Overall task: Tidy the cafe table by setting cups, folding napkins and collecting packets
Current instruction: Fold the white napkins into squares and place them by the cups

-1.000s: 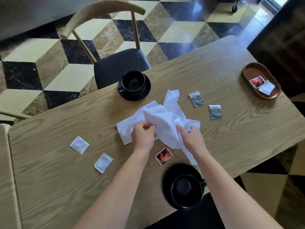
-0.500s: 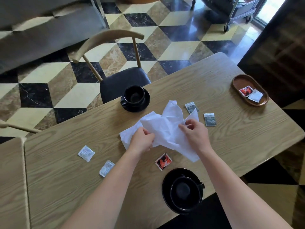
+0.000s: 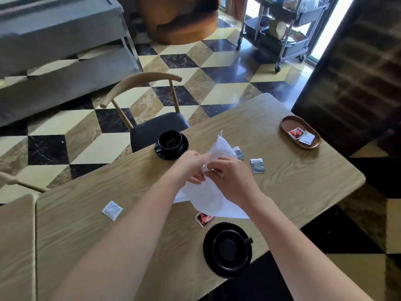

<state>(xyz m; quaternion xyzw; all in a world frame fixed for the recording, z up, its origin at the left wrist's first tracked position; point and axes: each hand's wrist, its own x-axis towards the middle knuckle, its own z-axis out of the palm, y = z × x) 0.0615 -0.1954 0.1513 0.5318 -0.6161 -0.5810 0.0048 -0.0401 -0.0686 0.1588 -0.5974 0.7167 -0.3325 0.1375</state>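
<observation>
**Over the worktop centre: both hands closed on the napkin**

Above the middle of the wooden worktop (image 3: 293, 187), my left hand (image 3: 191, 166) and my right hand (image 3: 232, 177) meet, fingers pinched on the white napkin (image 3: 208, 196). Its upper part is lifted and stands in a peak between the hands; its lower part drapes down onto the worktop toward me. Beyond the hands, near the far edge, a black cup (image 3: 170, 140) sits upright on a black saucer (image 3: 182, 148). Close to the near edge, a second black cup (image 3: 230, 249) sits on its own saucer (image 3: 209, 246), handle pointing right. Just beside the napkin's lower edge lies a red packet (image 3: 204, 218), partly covered by the cloth. To the right of the napkin lie two grey packets: one (image 3: 239, 153) touching the cloth's edge, the other (image 3: 257, 165) a little apart. Left of my left forearm lies a white packet (image 3: 112, 210), well apart from the rest. At the far right, an oval wooden tray (image 3: 286, 124) holds a red packet (image 3: 296, 133) and a white packet (image 3: 306, 137) side by side. A wooden chair (image 3: 152, 127) with a dark seat stands behind the far cup.
</observation>
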